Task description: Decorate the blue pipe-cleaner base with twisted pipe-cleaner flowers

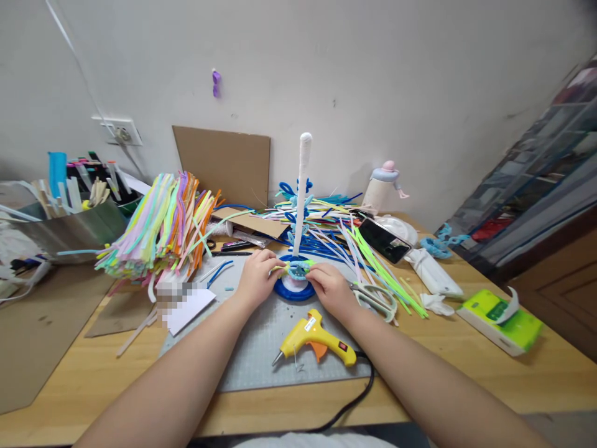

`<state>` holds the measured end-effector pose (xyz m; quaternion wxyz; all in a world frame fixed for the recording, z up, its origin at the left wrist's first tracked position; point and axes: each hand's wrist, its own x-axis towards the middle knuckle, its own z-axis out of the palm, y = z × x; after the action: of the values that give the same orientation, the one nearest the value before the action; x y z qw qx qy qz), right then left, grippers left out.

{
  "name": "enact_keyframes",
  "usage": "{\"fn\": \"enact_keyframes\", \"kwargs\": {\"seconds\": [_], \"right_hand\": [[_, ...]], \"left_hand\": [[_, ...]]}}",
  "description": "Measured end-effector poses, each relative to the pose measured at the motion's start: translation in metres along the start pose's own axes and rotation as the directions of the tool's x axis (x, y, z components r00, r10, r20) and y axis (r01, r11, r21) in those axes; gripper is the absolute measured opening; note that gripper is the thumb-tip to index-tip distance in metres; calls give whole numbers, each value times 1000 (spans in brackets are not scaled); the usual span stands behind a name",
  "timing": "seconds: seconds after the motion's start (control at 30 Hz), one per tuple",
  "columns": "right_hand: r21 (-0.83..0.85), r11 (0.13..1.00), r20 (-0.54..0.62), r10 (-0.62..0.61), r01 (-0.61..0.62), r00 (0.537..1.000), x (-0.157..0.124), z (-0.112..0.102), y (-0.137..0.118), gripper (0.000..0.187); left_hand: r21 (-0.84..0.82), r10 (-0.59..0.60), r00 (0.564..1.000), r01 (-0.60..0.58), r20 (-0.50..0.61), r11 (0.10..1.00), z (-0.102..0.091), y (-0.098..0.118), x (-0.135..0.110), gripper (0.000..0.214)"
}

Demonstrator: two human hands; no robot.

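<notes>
Both hands meet at the middle of the tabletop, over a grey cutting mat. The left hand and the right hand each have their grip closed on one end of a small pale blue and green pipe-cleaner piece, fingertips pinched from either side. The piece sits just above a round blue base, right at the foot of a white wrapped post that stands upright from that base.

A yellow glue gun lies on the mat near the wrists, its black cord trailing off the front edge. Pale-handled scissors rest just beside the right hand. A thick bundle of coloured pipe cleaners is heaped to the left, with loose ones spread behind the post. A phone and a green tissue pack lie further right.
</notes>
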<state>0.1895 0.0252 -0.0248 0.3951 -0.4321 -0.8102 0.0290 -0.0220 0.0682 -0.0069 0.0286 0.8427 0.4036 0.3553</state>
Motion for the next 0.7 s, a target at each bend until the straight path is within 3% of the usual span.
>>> {"fn": "enact_keyframes", "kwargs": {"seconds": [0.7], "right_hand": [[-89,993,-13,-79,78,997,-1,5,5,19]], "left_hand": [[-13,-17,998,17,54,1000,4,5,-3,14]]}}
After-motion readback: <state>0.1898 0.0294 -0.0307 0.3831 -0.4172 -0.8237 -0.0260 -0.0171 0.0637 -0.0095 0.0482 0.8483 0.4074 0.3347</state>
